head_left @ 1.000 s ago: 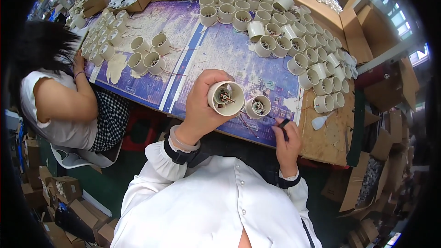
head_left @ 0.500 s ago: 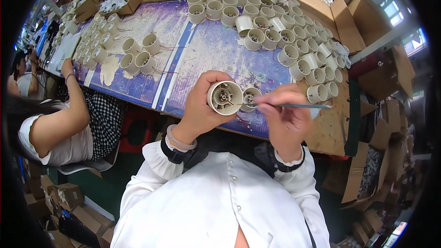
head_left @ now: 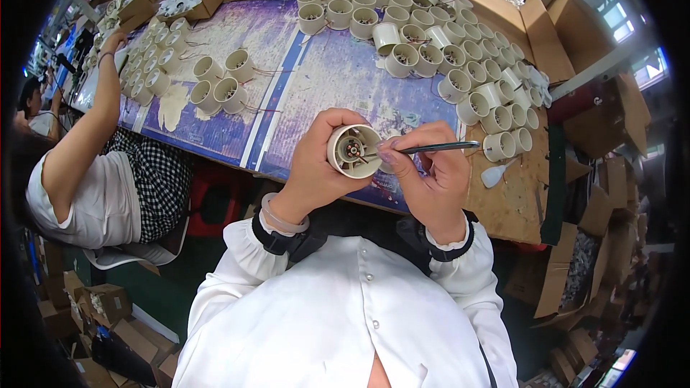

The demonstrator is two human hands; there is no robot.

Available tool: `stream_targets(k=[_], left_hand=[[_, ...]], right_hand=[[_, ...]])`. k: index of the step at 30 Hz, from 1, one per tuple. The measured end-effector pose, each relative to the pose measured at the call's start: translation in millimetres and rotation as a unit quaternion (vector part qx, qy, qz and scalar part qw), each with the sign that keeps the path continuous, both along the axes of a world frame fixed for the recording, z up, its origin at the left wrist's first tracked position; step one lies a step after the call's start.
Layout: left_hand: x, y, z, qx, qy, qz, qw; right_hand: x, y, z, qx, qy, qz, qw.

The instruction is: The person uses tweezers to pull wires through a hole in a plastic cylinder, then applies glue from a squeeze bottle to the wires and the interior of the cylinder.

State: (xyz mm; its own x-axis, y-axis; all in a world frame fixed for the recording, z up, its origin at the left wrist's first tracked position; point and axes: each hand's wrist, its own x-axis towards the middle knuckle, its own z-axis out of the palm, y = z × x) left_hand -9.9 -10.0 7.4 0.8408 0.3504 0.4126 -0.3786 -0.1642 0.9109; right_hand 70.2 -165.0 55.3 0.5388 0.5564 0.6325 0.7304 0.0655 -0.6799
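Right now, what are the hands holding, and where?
Left hand: a cream cup, around its outer wall. Right hand: a slim dark tool, near its left end.

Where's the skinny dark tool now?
Right of centre in the head view: the right hand holds the dark tool beside the cream cup in the left hand.

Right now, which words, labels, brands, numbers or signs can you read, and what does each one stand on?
None reads clearly enough to quote.
Purple table covering: small print near the front edge, too small and blurred to read.
Cream cup in the left hand: no lettering that I can make out.
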Motion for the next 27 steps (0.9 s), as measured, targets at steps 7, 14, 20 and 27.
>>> stream_targets(k=[7,14,20,27], left_hand=[[0.0,-0.1,3.4,0.010,0.009,0.000,1.000],[0.1,0.2,5.7,0.117,0.045,-0.009,0.992],[2.1,-0.1,1.6,-0.015,0.028,-0.022,0.999],[1.1,1.3,1.6,-0.002,0.020,-0.019,1.000]], right_hand=[[2.9,2.8,-4.1,0.024,-0.049,0.016,0.998],[3.4,1.6,-5.4,0.017,-0.083,0.023,0.996],[1.6,-1.8,-3.6,0.045,-0.054,0.013,0.997],[-0.9,1.3,-4.8,0.037,-0.059,0.011,0.997]])
